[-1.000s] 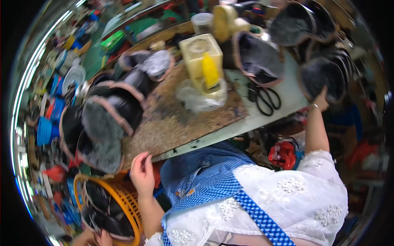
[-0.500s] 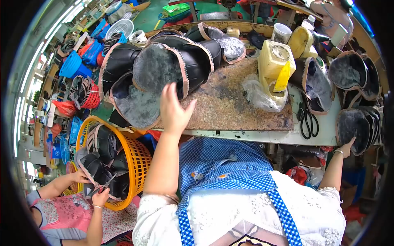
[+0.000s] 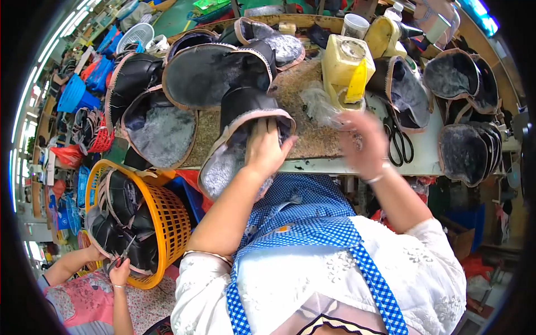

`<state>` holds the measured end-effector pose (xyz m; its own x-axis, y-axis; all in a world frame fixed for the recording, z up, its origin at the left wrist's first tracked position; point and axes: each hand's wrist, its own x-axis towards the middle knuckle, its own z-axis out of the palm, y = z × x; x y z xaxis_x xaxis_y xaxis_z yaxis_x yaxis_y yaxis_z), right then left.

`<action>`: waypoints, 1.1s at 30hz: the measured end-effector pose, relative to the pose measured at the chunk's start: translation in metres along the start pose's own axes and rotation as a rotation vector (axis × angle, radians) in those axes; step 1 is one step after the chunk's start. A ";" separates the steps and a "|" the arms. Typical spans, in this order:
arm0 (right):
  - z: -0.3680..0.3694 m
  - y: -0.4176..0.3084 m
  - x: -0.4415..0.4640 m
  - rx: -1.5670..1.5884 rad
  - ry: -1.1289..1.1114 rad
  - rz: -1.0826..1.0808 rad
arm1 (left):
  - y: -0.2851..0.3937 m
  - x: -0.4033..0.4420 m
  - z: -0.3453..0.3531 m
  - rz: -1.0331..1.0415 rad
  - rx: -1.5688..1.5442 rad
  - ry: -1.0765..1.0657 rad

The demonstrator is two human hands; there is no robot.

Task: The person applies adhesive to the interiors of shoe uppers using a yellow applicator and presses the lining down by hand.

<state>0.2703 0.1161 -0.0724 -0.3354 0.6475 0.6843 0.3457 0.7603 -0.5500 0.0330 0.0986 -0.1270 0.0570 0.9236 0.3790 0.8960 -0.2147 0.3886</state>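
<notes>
Left of the boxy cream plastic container (image 3: 334,66), the left hand's (image 3: 263,149) open grip likely braces a curved black leathery upper (image 3: 244,105) from inside; the right hand's (image 3: 365,144) is unclear.

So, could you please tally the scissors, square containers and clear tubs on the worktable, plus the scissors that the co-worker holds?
Scissors: 2 (one pair on the worktable, another pair in the co-worker's hand)
Square container: 1
Clear tub: 1
Total: 4
</notes>
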 end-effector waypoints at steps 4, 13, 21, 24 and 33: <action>0.087 -0.019 0.046 -0.060 -0.481 -0.492 | -0.023 -0.035 -0.003 0.038 -0.029 -0.103; 0.123 0.022 0.068 -0.647 -0.873 -0.593 | -0.039 -0.077 -0.046 0.055 -0.034 -0.089; 0.132 0.045 0.073 -0.657 -0.784 -0.812 | -0.058 -0.076 -0.046 0.023 -0.220 -0.043; 0.135 0.045 0.086 -0.575 -0.776 -0.641 | -0.057 -0.073 -0.053 -0.084 -0.285 -0.099; 0.138 0.021 0.088 -0.415 -0.863 -0.378 | -0.044 -0.057 -0.070 0.143 -0.061 -0.149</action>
<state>0.1267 0.1966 -0.0901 -0.9439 0.3110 0.1109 0.3072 0.9503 -0.0497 -0.0410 0.0329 -0.1070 0.2505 0.9181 0.3071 0.8458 -0.3619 0.3919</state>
